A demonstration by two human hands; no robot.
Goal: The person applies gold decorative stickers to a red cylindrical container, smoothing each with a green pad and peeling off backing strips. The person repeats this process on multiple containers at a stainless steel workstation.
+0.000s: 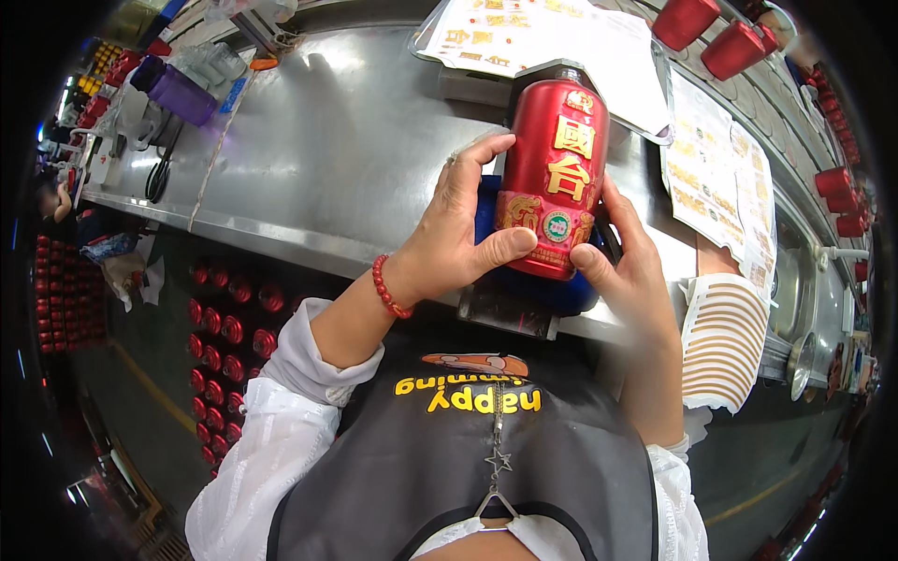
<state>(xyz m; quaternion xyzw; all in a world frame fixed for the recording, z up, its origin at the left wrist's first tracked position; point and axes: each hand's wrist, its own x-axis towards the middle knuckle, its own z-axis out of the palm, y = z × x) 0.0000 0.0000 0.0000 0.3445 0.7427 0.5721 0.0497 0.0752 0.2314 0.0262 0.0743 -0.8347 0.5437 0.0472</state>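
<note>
1. Nearest the camera, across the lower middle of the frame, hangs my dark apron (pixel 458 467), with white sleeves (pixel 281 435) either side.
2. Just above it, right of the frame's centre, lies the red bottle (pixel 540 159), its neck toward the top edge, over a blue rest (pixel 572 297) at the near edge of the steel bench (pixel 346 140).
3. With my left grip (pixel 441 229) I hold the bottle's left side, thumb on the patterned label (pixel 558 227); my right grip (pixel 641 271) closes on its right side, thumb at the lower right.
4. If my thumbs press unevenly, I judge the smooth, rounded bottle could turn or slip on the rest; a dragging thumb could crease or skew the label.
5. My right forearm is near the striped sheet (pixel 725 341) at the lower right, so a careless swing of the elbow might catch it.
6. Most of my fingers' undersides, the bottle's back and much of the rest are hidden. My right wrist is blurred, the red containers (pixel 734 49) at the upper right are partly cut off, and clutter along the left rim is hard to make out.
</note>
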